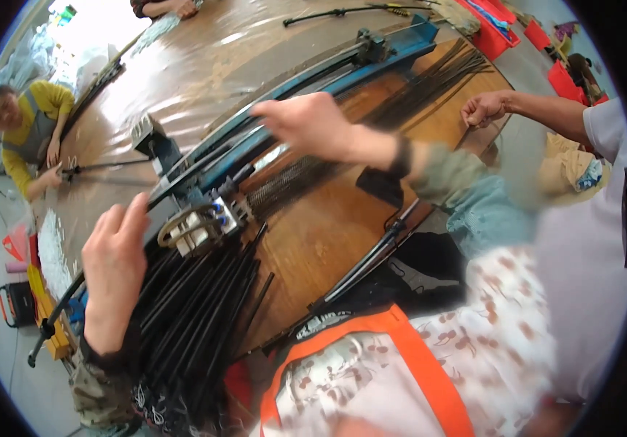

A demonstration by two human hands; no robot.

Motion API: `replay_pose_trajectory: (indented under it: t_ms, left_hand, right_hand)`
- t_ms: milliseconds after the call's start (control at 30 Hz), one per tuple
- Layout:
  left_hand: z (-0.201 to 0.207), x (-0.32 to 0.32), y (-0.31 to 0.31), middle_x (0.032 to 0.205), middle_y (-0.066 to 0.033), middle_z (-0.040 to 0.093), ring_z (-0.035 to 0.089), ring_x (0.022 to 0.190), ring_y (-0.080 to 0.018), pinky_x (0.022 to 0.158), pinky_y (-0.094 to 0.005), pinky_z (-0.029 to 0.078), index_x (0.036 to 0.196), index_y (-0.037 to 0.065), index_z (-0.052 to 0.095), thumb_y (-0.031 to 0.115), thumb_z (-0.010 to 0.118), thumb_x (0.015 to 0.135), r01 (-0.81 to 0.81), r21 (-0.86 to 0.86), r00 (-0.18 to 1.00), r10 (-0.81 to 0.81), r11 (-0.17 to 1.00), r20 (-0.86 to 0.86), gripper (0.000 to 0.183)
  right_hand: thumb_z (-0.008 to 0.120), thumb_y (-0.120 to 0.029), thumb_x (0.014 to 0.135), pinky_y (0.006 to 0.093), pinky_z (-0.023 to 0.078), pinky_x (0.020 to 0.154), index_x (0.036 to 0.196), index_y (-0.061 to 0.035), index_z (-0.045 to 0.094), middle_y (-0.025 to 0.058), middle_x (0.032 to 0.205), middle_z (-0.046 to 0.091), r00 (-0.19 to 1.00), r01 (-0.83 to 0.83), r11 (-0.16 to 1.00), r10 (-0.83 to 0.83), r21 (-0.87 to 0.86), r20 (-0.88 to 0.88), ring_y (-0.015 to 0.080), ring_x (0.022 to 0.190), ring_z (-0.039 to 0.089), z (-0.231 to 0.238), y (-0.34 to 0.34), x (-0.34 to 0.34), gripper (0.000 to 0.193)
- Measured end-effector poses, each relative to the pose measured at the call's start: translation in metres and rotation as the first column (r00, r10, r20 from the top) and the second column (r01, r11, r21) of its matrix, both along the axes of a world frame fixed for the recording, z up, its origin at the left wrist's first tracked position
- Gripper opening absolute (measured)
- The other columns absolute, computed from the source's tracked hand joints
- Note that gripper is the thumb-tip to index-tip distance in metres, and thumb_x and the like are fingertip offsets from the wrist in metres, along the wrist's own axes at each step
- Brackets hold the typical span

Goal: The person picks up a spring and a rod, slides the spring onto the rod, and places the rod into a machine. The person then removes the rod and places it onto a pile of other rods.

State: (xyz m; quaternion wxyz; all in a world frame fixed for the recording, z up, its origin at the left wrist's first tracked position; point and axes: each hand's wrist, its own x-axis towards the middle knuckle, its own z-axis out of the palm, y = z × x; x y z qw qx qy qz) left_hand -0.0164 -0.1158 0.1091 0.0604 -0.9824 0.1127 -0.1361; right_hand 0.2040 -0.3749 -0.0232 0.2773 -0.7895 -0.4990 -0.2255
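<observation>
My left hand (115, 255) is raised at the left with its fingers stretched upward and slightly apart, beside the machine's near end. A dark rod (55, 317) with a knobbed end passes behind it; contact is hidden. My right hand (310, 125), smeared by motion, is over the long blue rail machine (342, 80), one finger toward the left; I cannot see anything in it. At the rail's near end is a metal clamp fixture (193, 229) with a round wheel-like part and blue fittings. Below it lies a bundle of black rods (197, 313).
Thin dark rods (437, 84) lie along the table's (299, 251) far right. At right, a co-worker's hand (484, 109) is closed near the table edge. A person in yellow (33, 131) handles a rod across the table. Red bins (492, 33) stand at the back right.
</observation>
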Motion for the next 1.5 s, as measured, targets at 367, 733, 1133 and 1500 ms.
replay_pose_trajectory:
  t_ms: [367,733,1133,1500]
  left_hand:
    - [-0.01,-0.022,0.012,0.084,-0.013,0.054,0.058,0.078,-0.0309,0.068,-0.0425,0.047,0.12,0.008,0.064,0.0,0.065,0.088,-0.024,-0.064,0.998,0.027,0.998,0.048,0.033]
    - [0.008,-0.057,0.091,0.101,-0.0171,0.064,0.064,0.09,-0.0356,0.076,-0.0383,0.051,0.115,0.003,0.062,0.004,0.058,0.097,-0.145,0.016,0.907,0.126,0.989,0.403,0.018]
    - [0.069,-0.118,0.102,0.088,-0.014,0.067,0.058,0.074,-0.0155,0.072,-0.0287,0.049,0.118,-0.002,0.065,0.01,0.062,0.099,-0.282,-0.155,0.82,0.321,0.947,0.474,0.022]
    - [0.023,-0.15,0.133,0.099,-0.0195,0.069,0.066,0.083,-0.0258,0.075,-0.0329,0.052,0.117,-0.004,0.065,0.009,0.062,0.098,-0.441,-0.277,0.806,0.512,0.854,0.298,0.023]
  right_hand:
    - [0.066,-0.013,0.095,0.0252,0.055,0.07,0.117,-0.0021,0.069,0.012,0.096,0.073,0.829,-0.523,0.834,0.546,0.177,-0.123,0.0176,0.083,0.071,0.038,0.044,-0.033,0.024]
    - [0.059,-0.016,0.102,0.0228,0.044,0.058,0.123,-0.0073,0.067,0.0009,0.069,0.057,0.969,-0.154,0.951,0.199,0.269,-0.149,0.0063,0.062,0.051,0.013,0.01,0.005,0.024]
    - [0.07,-0.02,0.094,0.0259,0.052,0.068,0.101,-0.0031,0.074,0.0037,0.082,0.073,0.724,-0.556,0.807,0.588,0.2,-0.359,0.0104,0.074,0.066,0.05,0.164,-0.022,0.019]
    - [0.072,-0.026,0.09,0.0349,0.055,0.073,0.096,-0.0057,0.076,0.0124,0.086,0.073,0.784,-0.557,0.831,0.519,-0.016,-0.34,0.0284,0.078,0.069,0.037,0.208,-0.03,0.022]
